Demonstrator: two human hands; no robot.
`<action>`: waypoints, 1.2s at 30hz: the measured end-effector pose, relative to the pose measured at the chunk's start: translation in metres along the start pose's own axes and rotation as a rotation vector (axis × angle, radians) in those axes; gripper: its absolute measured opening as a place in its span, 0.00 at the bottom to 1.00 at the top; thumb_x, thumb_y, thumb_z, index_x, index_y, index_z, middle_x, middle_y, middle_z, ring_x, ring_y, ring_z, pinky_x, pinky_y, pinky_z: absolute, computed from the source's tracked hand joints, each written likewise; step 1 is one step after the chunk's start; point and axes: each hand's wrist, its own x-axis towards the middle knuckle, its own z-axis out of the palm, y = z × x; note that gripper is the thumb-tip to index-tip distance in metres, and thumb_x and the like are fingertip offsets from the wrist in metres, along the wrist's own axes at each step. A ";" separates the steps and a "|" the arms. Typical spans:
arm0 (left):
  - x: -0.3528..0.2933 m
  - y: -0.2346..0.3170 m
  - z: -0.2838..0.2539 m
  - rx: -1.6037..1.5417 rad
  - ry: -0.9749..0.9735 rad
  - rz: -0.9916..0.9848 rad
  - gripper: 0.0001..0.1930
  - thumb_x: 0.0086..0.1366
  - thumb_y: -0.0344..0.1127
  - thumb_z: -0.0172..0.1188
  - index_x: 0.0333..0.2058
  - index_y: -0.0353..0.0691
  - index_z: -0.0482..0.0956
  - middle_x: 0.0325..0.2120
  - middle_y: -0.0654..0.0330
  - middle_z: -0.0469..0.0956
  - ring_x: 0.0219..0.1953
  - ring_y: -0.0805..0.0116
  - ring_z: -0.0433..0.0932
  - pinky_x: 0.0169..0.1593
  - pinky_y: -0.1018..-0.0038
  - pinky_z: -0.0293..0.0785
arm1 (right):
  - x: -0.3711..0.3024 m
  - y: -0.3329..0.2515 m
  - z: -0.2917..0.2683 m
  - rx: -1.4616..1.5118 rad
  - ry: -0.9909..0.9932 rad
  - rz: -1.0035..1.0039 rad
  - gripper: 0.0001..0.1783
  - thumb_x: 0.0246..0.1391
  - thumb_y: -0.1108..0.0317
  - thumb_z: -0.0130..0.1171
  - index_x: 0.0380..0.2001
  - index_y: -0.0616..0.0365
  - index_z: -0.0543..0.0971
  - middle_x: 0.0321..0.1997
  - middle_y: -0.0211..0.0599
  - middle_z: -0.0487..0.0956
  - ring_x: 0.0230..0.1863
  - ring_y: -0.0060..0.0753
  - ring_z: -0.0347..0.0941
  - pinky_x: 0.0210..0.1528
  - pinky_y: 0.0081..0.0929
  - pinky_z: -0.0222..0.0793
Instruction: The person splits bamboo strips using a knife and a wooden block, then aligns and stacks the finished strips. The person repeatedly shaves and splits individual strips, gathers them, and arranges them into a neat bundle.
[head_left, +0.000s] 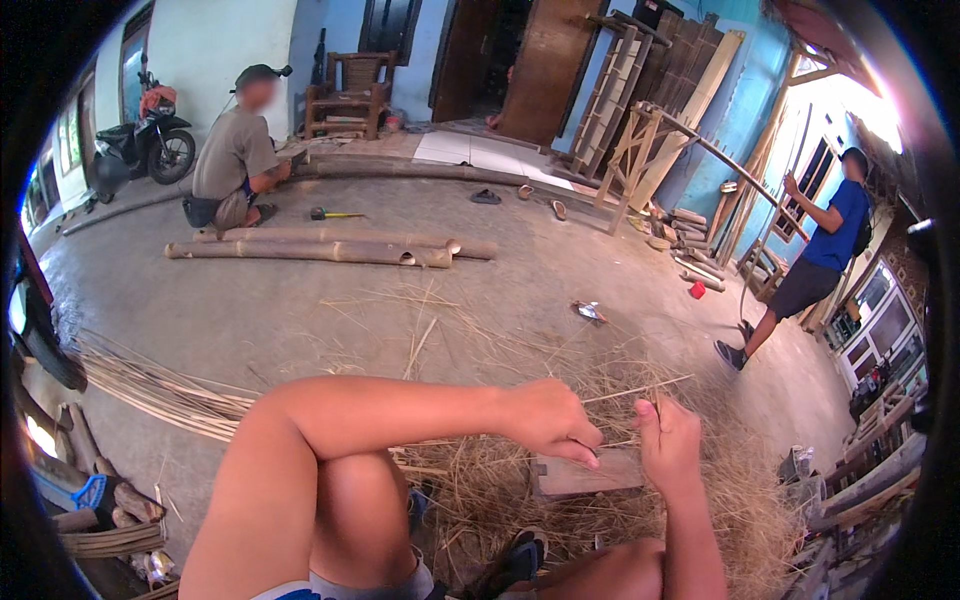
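Steady the thin strip (632,391) near the wooden block (590,480), with left grip (550,420) closed around it, right grip (670,440) pinched, contents unclear.

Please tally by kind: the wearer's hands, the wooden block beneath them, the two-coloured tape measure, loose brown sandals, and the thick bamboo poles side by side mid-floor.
Hands (left, right): 2
Wooden block: 1
Tape measure: 1
Brown sandals: 2
Bamboo poles: 2
Total: 8

Thin pale strip (638,389), nearly straight, slanted, above shavings (742,500)
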 end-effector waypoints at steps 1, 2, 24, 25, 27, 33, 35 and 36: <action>0.000 -0.001 0.001 0.005 -0.020 -0.024 0.24 0.70 0.59 0.58 0.25 0.44 0.73 0.17 0.55 0.76 0.23 0.46 0.77 0.23 0.53 0.67 | -0.004 0.003 0.000 0.081 -0.010 0.046 0.22 0.71 0.55 0.55 0.28 0.63 0.76 0.22 0.45 0.77 0.23 0.41 0.77 0.26 0.37 0.68; -0.001 -0.002 0.003 0.020 -0.048 -0.052 0.24 0.70 0.59 0.58 0.25 0.44 0.73 0.17 0.55 0.76 0.23 0.46 0.77 0.23 0.52 0.67 | -0.008 0.007 0.000 0.162 -0.019 0.092 0.23 0.72 0.55 0.54 0.28 0.64 0.76 0.21 0.44 0.77 0.23 0.38 0.78 0.27 0.36 0.69; 0.000 -0.006 -0.022 -0.092 -0.195 -0.464 0.18 0.65 0.50 0.68 0.33 0.40 0.79 0.19 0.51 0.78 0.23 0.49 0.79 0.30 0.59 0.74 | -0.012 0.018 0.022 0.014 -0.297 -0.160 0.23 0.62 0.44 0.63 0.36 0.55 0.78 0.29 0.44 0.82 0.32 0.51 0.82 0.33 0.45 0.75; 0.001 -0.006 -0.023 -0.090 -0.173 -0.447 0.17 0.65 0.49 0.68 0.33 0.39 0.79 0.19 0.51 0.78 0.23 0.49 0.79 0.30 0.59 0.74 | -0.011 0.018 0.023 -0.006 -0.278 -0.179 0.22 0.62 0.45 0.63 0.36 0.55 0.78 0.29 0.43 0.82 0.32 0.50 0.82 0.32 0.45 0.74; 0.003 -0.006 -0.024 -0.080 -0.160 -0.435 0.17 0.65 0.49 0.68 0.35 0.39 0.80 0.19 0.51 0.78 0.22 0.49 0.79 0.30 0.59 0.75 | -0.011 0.018 0.024 -0.021 -0.326 -0.084 0.23 0.62 0.43 0.63 0.36 0.54 0.77 0.27 0.42 0.81 0.29 0.50 0.81 0.30 0.45 0.74; 0.009 0.000 -0.025 -0.041 -0.294 -0.456 0.18 0.64 0.48 0.69 0.40 0.38 0.82 0.20 0.50 0.80 0.23 0.49 0.80 0.31 0.58 0.75 | -0.011 0.018 0.032 -0.010 -0.183 -0.053 0.24 0.61 0.41 0.62 0.36 0.53 0.78 0.26 0.40 0.81 0.27 0.50 0.81 0.28 0.44 0.74; 0.008 0.000 -0.024 -0.104 -0.300 -0.486 0.18 0.64 0.48 0.69 0.41 0.38 0.82 0.21 0.50 0.80 0.23 0.49 0.80 0.32 0.58 0.76 | -0.011 0.016 0.035 0.005 -0.231 -0.071 0.23 0.62 0.42 0.61 0.37 0.53 0.78 0.28 0.42 0.82 0.29 0.52 0.81 0.30 0.46 0.74; 0.007 0.000 -0.023 -0.104 -0.287 -0.505 0.19 0.64 0.48 0.69 0.42 0.38 0.82 0.21 0.50 0.80 0.23 0.50 0.80 0.32 0.59 0.76 | -0.011 0.014 0.036 0.022 -0.272 -0.087 0.22 0.62 0.43 0.61 0.37 0.53 0.78 0.29 0.43 0.82 0.31 0.54 0.81 0.32 0.48 0.75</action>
